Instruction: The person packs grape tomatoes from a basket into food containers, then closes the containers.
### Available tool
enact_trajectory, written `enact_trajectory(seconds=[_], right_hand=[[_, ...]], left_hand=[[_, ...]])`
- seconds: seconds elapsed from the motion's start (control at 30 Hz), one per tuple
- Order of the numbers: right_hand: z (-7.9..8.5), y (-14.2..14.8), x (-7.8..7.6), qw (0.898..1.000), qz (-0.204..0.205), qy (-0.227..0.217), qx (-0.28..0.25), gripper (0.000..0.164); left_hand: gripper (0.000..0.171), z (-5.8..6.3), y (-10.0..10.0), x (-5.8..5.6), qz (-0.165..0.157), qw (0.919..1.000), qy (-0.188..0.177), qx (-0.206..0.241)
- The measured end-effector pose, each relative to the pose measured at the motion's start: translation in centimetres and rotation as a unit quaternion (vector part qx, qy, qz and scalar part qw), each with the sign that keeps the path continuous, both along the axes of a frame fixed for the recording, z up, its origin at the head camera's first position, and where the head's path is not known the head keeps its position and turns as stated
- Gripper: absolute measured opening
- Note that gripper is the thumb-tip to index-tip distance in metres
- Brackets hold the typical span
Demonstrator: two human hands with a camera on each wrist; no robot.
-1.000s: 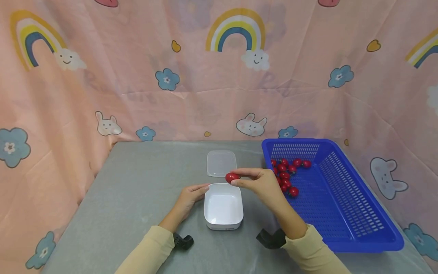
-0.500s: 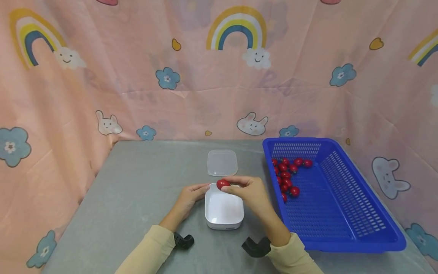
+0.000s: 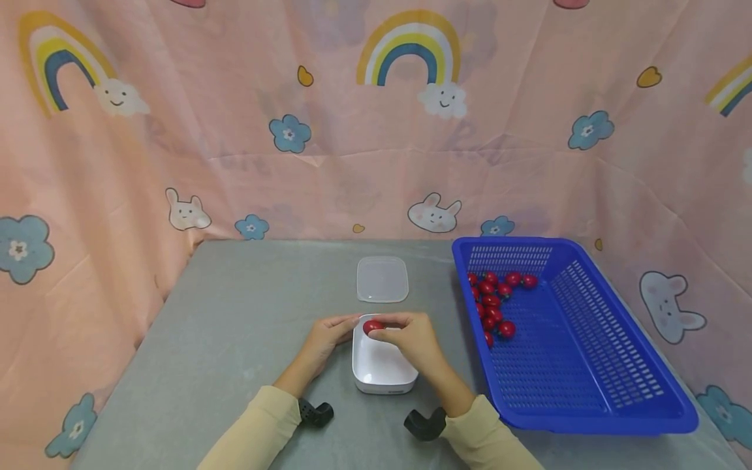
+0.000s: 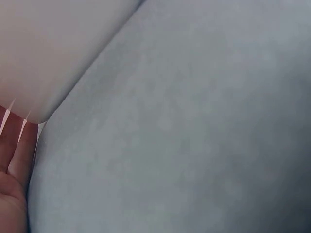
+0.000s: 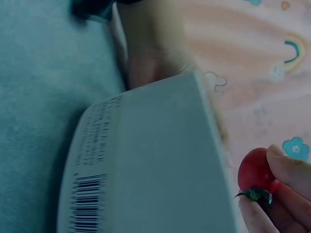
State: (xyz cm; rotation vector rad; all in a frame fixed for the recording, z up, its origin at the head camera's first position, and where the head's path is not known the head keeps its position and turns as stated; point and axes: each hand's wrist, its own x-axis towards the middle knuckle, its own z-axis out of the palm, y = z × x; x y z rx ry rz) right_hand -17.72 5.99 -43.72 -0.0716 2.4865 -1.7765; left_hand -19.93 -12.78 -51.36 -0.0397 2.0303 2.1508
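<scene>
My right hand (image 3: pixel 411 337) pinches a red cherry tomato (image 3: pixel 373 327) between thumb and fingers over the far left part of a white square container (image 3: pixel 384 369). In the right wrist view the tomato (image 5: pixel 256 171) shows a green stem, and the container's wall (image 5: pixel 165 155) carries printed text and a barcode. My left hand (image 3: pixel 325 337) rests against the container's left side near its far corner. Straight fingers (image 4: pixel 22 155) touch the wall in the left wrist view; the thumb is hard to make out there.
A blue perforated basket (image 3: pixel 578 339) stands on the right, with several cherry tomatoes (image 3: pixel 490 301) along its left side. Behind the container a translucent lid (image 3: pixel 382 279) lies flat on the grey table (image 3: pixel 247 326). A pink printed curtain (image 3: pixel 329 183) hangs at the back.
My right hand has moved left and slightly nearer, carrying the tomato from beyond the container's rim to over its far left part. The left hand has stayed at the container's side.
</scene>
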Motion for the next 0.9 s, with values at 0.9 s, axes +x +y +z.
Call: enact_trajectory(seconds=[0.9], right_hand=[[-3.0, -2.3, -0.4, 0.993, -0.015, 0.080, 0.084, 0.023]], left_hand=[[0.036, -0.1, -0.1, 0.1, -0.010, 0.9999, 0.010, -0.003]])
